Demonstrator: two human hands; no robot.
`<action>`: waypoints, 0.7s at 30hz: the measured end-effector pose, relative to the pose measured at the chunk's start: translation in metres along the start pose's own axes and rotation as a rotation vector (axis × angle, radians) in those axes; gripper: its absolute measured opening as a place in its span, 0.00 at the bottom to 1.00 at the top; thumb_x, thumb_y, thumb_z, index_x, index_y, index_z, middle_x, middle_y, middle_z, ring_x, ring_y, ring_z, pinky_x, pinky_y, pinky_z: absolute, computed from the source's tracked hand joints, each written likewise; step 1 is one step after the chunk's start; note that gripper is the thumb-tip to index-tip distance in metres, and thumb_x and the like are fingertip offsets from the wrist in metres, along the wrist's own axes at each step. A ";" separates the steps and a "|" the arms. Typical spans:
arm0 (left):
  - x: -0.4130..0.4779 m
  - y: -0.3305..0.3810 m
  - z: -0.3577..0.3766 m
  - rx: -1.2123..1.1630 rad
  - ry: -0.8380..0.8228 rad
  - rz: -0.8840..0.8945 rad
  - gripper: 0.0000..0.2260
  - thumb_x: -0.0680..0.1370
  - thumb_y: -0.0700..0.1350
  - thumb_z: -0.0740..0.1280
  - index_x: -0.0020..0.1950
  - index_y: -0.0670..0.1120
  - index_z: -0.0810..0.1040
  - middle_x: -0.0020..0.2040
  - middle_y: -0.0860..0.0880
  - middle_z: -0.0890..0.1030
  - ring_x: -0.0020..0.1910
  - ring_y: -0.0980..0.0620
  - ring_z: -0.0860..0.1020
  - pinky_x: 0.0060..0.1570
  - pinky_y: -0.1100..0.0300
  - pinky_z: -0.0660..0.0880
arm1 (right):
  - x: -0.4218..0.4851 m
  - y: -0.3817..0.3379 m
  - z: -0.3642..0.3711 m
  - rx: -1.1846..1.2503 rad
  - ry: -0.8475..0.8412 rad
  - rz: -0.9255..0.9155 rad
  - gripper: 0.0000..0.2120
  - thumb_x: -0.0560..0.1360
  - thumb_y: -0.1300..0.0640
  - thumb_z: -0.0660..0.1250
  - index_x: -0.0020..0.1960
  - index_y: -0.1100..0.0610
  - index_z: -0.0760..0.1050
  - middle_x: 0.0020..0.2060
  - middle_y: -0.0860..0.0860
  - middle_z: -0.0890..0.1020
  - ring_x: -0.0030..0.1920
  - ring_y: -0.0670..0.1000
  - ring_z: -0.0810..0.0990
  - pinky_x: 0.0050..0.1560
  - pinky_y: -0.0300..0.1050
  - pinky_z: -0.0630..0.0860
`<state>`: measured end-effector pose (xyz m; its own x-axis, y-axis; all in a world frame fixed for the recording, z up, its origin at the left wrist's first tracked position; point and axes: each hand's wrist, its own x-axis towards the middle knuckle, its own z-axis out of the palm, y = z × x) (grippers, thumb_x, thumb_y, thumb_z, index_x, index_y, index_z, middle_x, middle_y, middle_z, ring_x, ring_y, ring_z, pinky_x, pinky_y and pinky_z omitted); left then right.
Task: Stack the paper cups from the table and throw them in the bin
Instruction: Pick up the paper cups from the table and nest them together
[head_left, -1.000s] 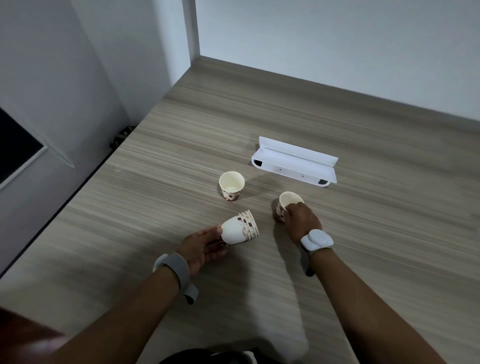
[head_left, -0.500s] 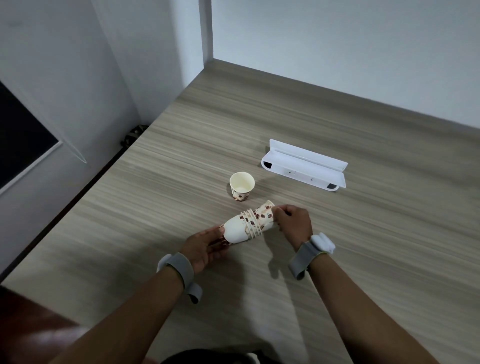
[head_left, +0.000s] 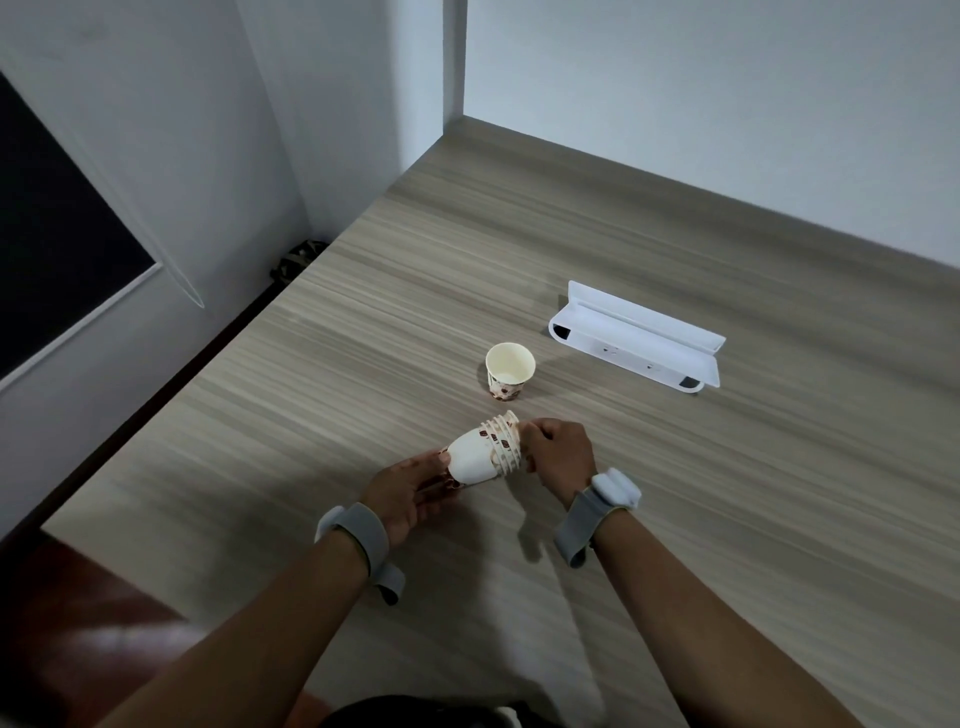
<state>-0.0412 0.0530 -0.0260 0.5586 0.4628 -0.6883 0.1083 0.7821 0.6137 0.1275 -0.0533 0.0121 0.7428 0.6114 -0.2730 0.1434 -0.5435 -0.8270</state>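
— Head view: where are your hands?

— Your left hand (head_left: 410, 491) grips the base end of the stack of paper cups (head_left: 485, 451), fingers (head_left: 434, 460) wrapped on it, the stack lying tilted on its side just above the worktop (head_left: 779, 493), nearer the near edge than the far one. Your right hand (head_left: 558, 454) is clenched at the stack's open rim end, touching it (whether it grips the innermost cup, I cannot tell).

— And the rest?

— A single paper cup (head_left: 509, 370) stands upright, just beyond the stack toward the far edge, apart from it. A white holder (head_left: 639, 343) lies farther toward the far right corner. You wear a grey wristband (head_left: 358, 538) on each wrist.
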 end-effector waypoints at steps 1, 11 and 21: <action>0.000 0.000 -0.001 -0.003 -0.002 0.004 0.09 0.74 0.40 0.69 0.53 0.42 0.81 0.42 0.43 0.86 0.42 0.45 0.83 0.47 0.53 0.80 | -0.001 -0.001 0.001 -0.006 -0.007 -0.004 0.15 0.74 0.54 0.63 0.36 0.60 0.82 0.22 0.50 0.78 0.25 0.48 0.74 0.34 0.49 0.73; -0.006 0.000 -0.019 -0.070 0.041 0.000 0.10 0.75 0.40 0.68 0.55 0.40 0.79 0.42 0.41 0.85 0.38 0.46 0.83 0.38 0.55 0.83 | 0.022 -0.020 -0.005 -0.139 0.029 -0.080 0.13 0.75 0.53 0.62 0.40 0.56 0.83 0.38 0.56 0.86 0.36 0.57 0.82 0.43 0.47 0.75; -0.013 0.010 -0.039 -0.127 0.072 0.024 0.14 0.75 0.39 0.68 0.60 0.39 0.76 0.47 0.39 0.82 0.36 0.48 0.84 0.34 0.56 0.82 | 0.062 -0.031 0.005 -0.745 -0.186 -0.389 0.19 0.78 0.60 0.58 0.68 0.57 0.67 0.69 0.55 0.68 0.58 0.64 0.77 0.54 0.57 0.75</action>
<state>-0.0796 0.0716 -0.0258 0.4989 0.5070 -0.7028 -0.0114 0.8148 0.5797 0.1654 0.0045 0.0187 0.4419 0.8814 -0.1667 0.8060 -0.4717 -0.3576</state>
